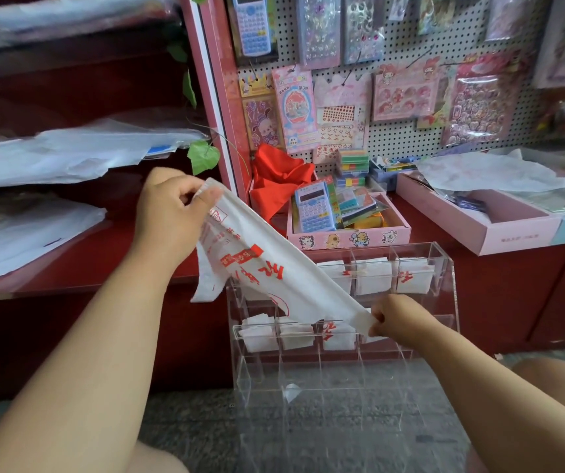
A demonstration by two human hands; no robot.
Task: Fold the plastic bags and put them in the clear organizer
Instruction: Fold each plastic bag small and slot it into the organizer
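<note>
Both hands pinch the plastic bag (pixel 267 268) taut: left hand (pixel 168 213) high, right hand (pixel 399 320) low before the clear organizer (pixel 445 268). Keep tension, fold ends together evenly.

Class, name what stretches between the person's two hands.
A white plastic bag with red print, pinched by the left hand and right hand, seen from the head view.

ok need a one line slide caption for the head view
Both hands, left and right, stretch a white plastic bag with red print above a clear organizer partly filled with folded bags.
</note>
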